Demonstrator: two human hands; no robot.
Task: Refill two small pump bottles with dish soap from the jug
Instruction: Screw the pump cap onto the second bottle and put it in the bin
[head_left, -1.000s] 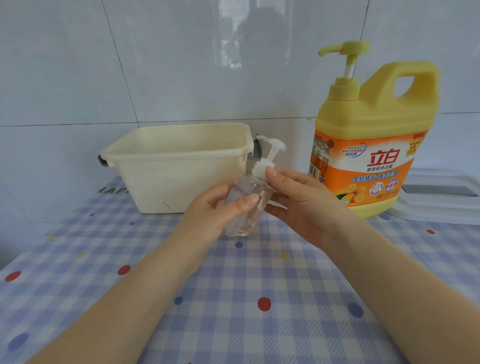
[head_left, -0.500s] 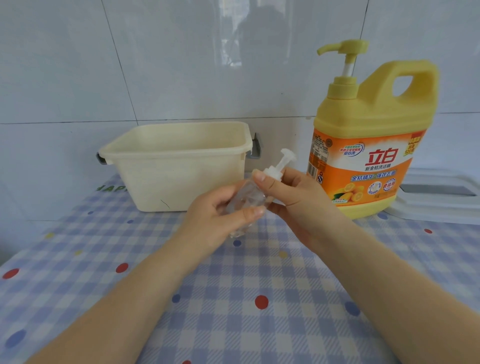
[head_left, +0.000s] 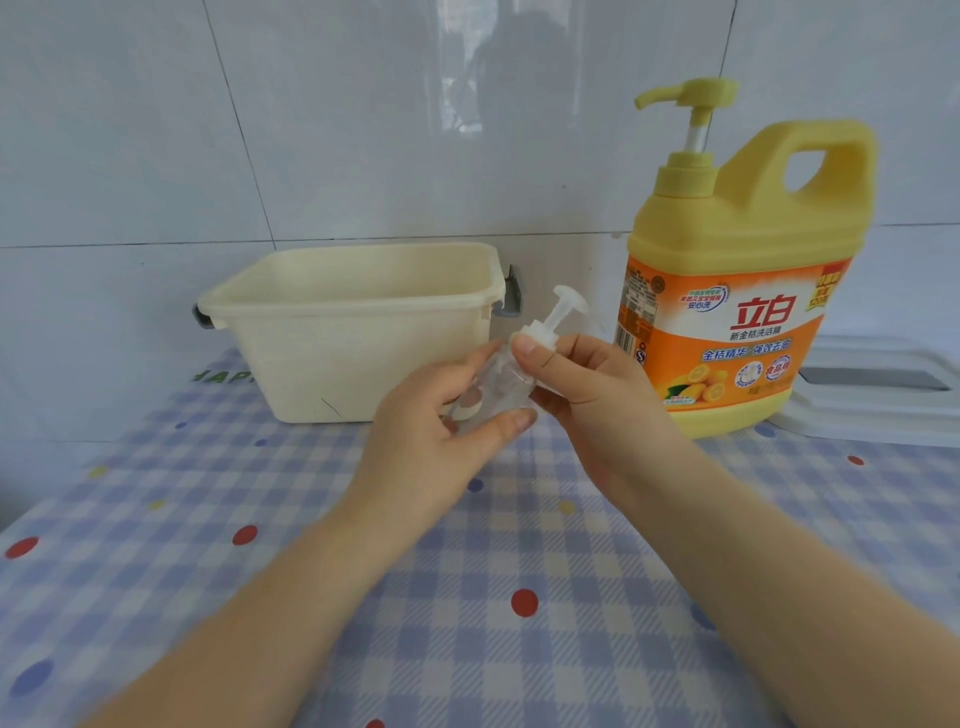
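**Above the cloth, bottle tipping further**

Between tub (head_left: 358, 332) and jug (head_left: 737, 291), the bottle (head_left: 498, 389) is leaning further right than a second ago. Left hand (head_left: 436, 441) is gripping its body; right hand (head_left: 576, 384) is pinching the pump (head_left: 550, 322) collar, held off the cloth (head_left: 467, 597).

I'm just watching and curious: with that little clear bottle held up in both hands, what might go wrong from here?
1. The small clear bottle is tilted above the checked tablecloth, so leftover soap might drip once the white pump top comes off.
2. It is gripped only by the left hand while the right hand pinches its collar; smooth plastic could slip.
3. The tall yellow jug stands close beside the right hand, so an elbow or wrist could bump it.
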